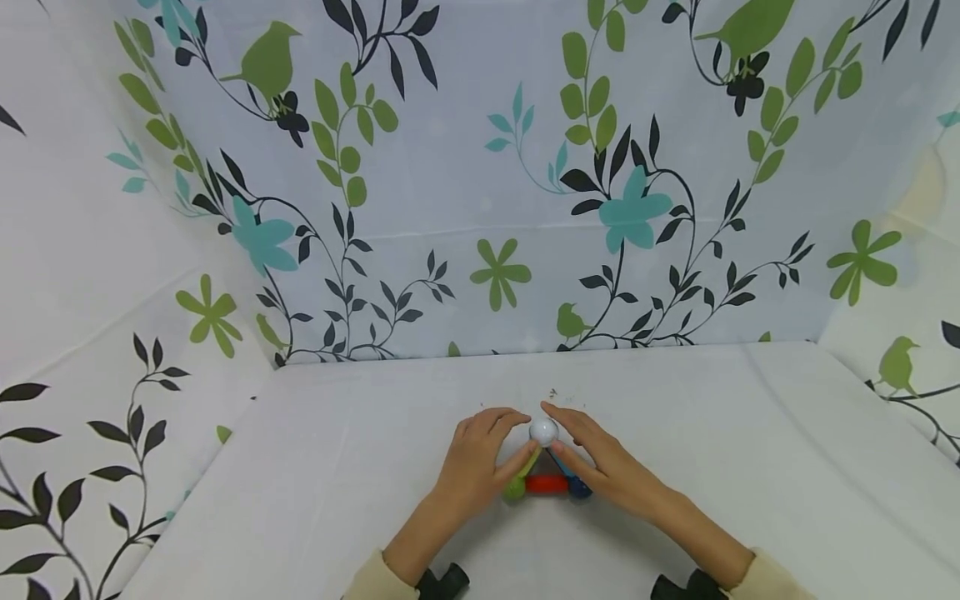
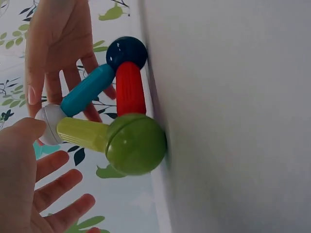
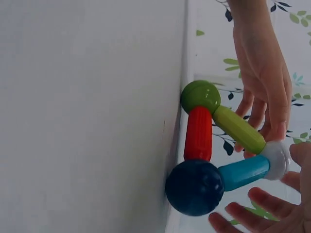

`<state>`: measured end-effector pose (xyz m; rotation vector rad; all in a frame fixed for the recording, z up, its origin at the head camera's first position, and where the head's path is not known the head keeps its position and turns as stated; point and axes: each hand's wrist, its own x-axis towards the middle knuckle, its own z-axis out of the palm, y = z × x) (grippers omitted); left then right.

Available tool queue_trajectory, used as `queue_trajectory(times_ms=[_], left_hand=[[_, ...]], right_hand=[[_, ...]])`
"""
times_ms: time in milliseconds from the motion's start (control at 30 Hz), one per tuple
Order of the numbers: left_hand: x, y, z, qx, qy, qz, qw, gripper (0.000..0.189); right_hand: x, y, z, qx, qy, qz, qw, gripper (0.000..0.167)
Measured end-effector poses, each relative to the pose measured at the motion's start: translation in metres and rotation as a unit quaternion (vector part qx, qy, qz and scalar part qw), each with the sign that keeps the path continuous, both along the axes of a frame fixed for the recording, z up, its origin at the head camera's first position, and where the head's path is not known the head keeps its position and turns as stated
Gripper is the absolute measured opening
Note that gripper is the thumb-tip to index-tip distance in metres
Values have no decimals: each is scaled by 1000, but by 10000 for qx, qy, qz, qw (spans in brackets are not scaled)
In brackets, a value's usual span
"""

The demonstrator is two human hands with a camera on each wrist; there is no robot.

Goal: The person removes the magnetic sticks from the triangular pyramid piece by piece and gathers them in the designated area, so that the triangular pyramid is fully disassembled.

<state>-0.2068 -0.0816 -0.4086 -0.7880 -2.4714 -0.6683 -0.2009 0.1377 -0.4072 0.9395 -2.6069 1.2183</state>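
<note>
Three sticks and three balls form a triangle standing upright on the white table. A white ball (image 1: pixel 543 431) is at its top, a green ball (image 2: pixel 136 144) and a dark blue ball (image 3: pixel 195 188) at its base. Between the base balls lies a red stick (image 1: pixel 547 484). A lime stick (image 2: pixel 82 133) and a light blue stick (image 3: pixel 244 173) slope up to the white ball. My left hand (image 1: pixel 472 467) and right hand (image 1: pixel 611 467) flank the white ball, thumb tips right at its sides. The other fingers of both hands are spread apart, with nothing gripped.
The white table (image 1: pixel 337 467) extends around the triangle. Behind it hangs a cloth (image 1: pixel 465 183) printed with leaves, flowers and birds. Small dark specks (image 1: pixel 553 392) mark the table beyond the hands.
</note>
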Motion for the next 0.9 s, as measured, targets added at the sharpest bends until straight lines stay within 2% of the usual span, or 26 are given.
queue_trajectory(times_ms=[100,200,300,433,700,800,900], left_hand=[[0,2,-2,409,-130,-187,9989,27],[0,4,-5,852,-425,-369,9948,25],[1,5,-10,1402,-893,-526,9847,24],[2,8,-16,2010,-1414,-698,9668,22],[1,11,-19,2641,-2115,-819,9374,24],[1,12,-19,2732,-2260,-868,9310,22],[1,12,-20,2769,-2287,-907,9289,22]], right_hand=[[-2,-2,-1,-333,294,215,9988,50],[-4,-4,-4,-623,550,298,9961,44],[-6,-5,-8,-862,734,372,9929,41],[-6,-5,-12,-1032,918,459,9893,44],[-7,-5,-12,-1170,1125,531,9853,46],[-7,-5,-12,-1231,1116,511,9848,45],[-8,-5,-12,-1350,1066,462,9840,43]])
